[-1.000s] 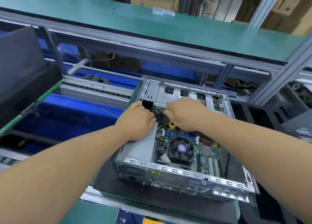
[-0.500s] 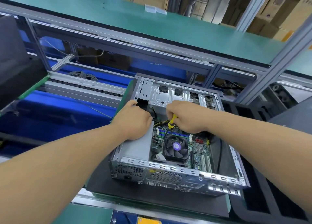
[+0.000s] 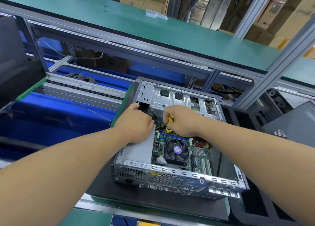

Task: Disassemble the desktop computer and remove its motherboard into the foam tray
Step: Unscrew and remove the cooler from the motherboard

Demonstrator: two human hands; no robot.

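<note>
The open desktop case [image 3: 170,171] lies on its side on a black mat [image 3: 153,203]. Inside it the green motherboard [image 3: 199,151] shows, with a black CPU fan [image 3: 177,149] at its middle. My left hand [image 3: 136,123] rests on the far end of the grey power supply [image 3: 139,150], with its fingers curled over the far edge. My right hand [image 3: 183,120] grips a yellow-handled screwdriver [image 3: 169,122]. Its dark shaft points down at the board near the memory slots. The tip is hard to make out. A black foam tray [image 3: 245,118] lies to the right of the case.
A grey case panel [image 3: 289,125] lies on the foam at the far right. Left of the case runs a roller conveyor rail [image 3: 81,91] over blue bins. A green shelf [image 3: 153,26] on aluminium posts spans above. A dark panel [image 3: 15,60] stands at the far left.
My right hand has turned and lifted slightly, so more of the yellow screwdriver handle shows. My left hand stays on the power supply. The head view has shifted a little.
</note>
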